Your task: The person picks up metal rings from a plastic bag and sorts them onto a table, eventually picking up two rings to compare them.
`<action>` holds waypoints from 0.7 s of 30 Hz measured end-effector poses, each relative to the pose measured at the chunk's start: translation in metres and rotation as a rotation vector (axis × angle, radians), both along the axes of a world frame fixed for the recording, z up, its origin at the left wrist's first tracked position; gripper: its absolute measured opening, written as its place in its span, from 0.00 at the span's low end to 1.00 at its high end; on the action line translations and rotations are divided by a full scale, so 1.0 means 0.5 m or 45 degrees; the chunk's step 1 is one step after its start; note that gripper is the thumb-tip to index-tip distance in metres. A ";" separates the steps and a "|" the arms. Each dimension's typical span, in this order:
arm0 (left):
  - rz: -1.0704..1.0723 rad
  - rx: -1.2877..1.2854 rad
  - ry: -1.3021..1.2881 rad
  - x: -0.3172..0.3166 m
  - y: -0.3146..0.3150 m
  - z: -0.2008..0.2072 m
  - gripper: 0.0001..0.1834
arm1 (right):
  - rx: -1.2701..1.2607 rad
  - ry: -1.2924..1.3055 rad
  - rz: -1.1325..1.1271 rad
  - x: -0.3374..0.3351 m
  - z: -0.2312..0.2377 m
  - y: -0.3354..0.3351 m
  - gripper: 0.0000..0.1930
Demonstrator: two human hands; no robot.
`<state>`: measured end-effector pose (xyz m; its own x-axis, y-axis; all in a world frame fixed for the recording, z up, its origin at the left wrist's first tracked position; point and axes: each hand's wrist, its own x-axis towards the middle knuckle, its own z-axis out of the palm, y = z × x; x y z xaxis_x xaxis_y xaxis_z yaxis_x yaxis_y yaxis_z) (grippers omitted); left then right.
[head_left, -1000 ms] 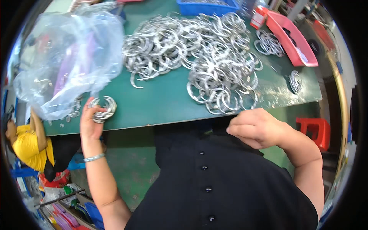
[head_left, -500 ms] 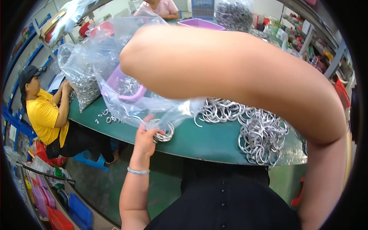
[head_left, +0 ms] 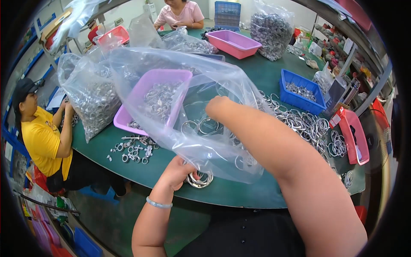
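Left hand (head_left: pixel 177 173) grips bunch of metal rings (head_left: pixel 199 179) at near table (head_left: pixel 239 195) edge. Right hand (head_left: pixel 218 107) clenched on clear bag (head_left: pixel 188 85), held open above.

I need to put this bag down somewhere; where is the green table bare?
Bare green table lies between the pink tray and the blue bin, and along the near edge by the left hand. Crowded: loose rings right, small fittings left.

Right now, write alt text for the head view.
The left hand holds metal rings at a green table's edge; the right hand reaches into a clear plastic bag. A purple tray holds more rings.
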<state>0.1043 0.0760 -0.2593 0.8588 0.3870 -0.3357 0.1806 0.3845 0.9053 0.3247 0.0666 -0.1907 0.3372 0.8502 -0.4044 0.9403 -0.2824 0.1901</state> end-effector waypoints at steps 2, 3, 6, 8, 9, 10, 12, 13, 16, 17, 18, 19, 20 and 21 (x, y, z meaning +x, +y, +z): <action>-0.069 -0.039 0.039 0.004 0.006 -0.003 0.14 | 0.002 -0.057 -0.011 0.030 -0.052 0.003 0.14; -0.029 -0.092 0.037 0.008 -0.001 0.017 0.13 | 0.004 -0.043 -0.039 0.049 -0.076 0.001 0.14; -0.007 -0.110 0.073 0.015 -0.007 0.041 0.16 | 0.020 0.004 -0.056 0.061 -0.096 0.014 0.14; 0.028 -0.147 -0.011 0.004 0.002 0.007 0.19 | 0.033 0.033 -0.050 0.067 -0.095 0.020 0.13; 0.041 -0.178 0.030 0.001 0.002 0.008 0.21 | 0.042 0.046 -0.056 0.069 -0.095 0.021 0.13; 0.053 -0.208 0.072 0.001 0.002 0.013 0.22 | 0.044 0.062 -0.059 0.074 -0.093 0.019 0.13; 0.072 -0.194 0.121 0.006 0.003 0.024 0.24 | 0.046 0.078 -0.064 0.086 -0.086 0.018 0.13; 0.023 -0.158 0.099 0.009 0.005 0.027 0.26 | 0.043 0.079 -0.063 0.090 -0.083 0.018 0.13; -0.002 -0.147 0.069 0.011 0.006 0.014 0.29 | 0.038 0.099 -0.068 0.097 -0.083 0.007 0.13; -0.018 -0.077 0.038 0.009 0.009 0.006 0.29 | 0.050 0.103 -0.066 0.100 -0.083 0.008 0.13; -0.032 -0.006 0.007 0.003 0.012 -0.004 0.29 | 0.052 0.110 -0.060 0.100 -0.084 0.007 0.13; -0.072 -0.038 0.034 -0.001 0.018 -0.016 0.29 | 0.052 0.111 -0.057 0.099 -0.085 0.007 0.13; -0.077 -0.035 0.035 -0.003 0.019 -0.022 0.29 | 0.058 0.119 -0.051 0.100 -0.084 0.007 0.13; -0.085 -0.036 0.008 0.001 0.015 -0.009 0.29 | 0.052 0.127 -0.053 0.102 -0.086 0.004 0.13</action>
